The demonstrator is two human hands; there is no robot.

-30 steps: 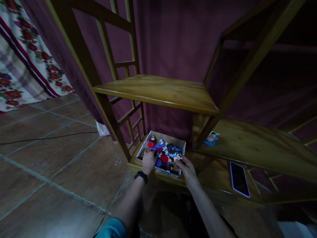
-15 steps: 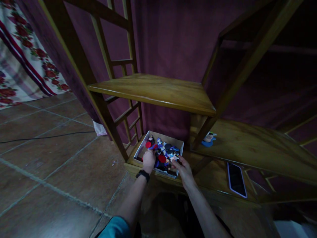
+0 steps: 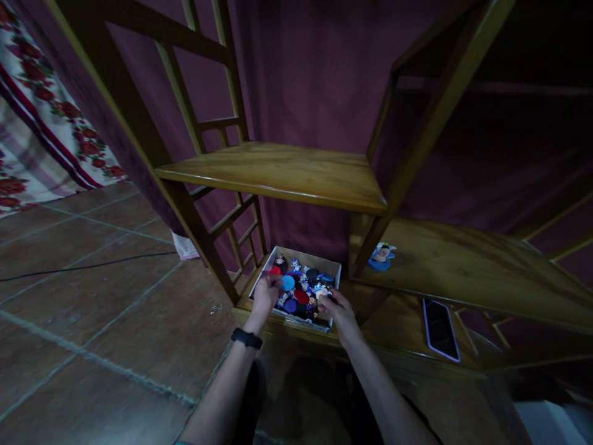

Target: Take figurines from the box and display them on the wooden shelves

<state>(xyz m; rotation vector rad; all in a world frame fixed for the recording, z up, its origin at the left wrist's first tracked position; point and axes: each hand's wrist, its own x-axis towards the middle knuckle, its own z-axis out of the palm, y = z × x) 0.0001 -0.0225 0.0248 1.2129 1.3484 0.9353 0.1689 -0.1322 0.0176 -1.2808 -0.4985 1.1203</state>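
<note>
Both hands work in a shallow cardboard box (image 3: 296, 258) of small colourful figures (image 3: 303, 289) on the bottom shelf (image 3: 398, 327). The left hand (image 3: 265, 295) appears to pinch a round blue piece (image 3: 288, 283); the right hand (image 3: 340, 309) curls at the box's near right corner, though whether its grip holds anything I cannot tell. The box sits close to the shelf's front edge, so a tug could tip it and scatter pieces on the tiled floor (image 3: 92, 309). Dim light blurs the figures; fingertips are hidden.
</note>
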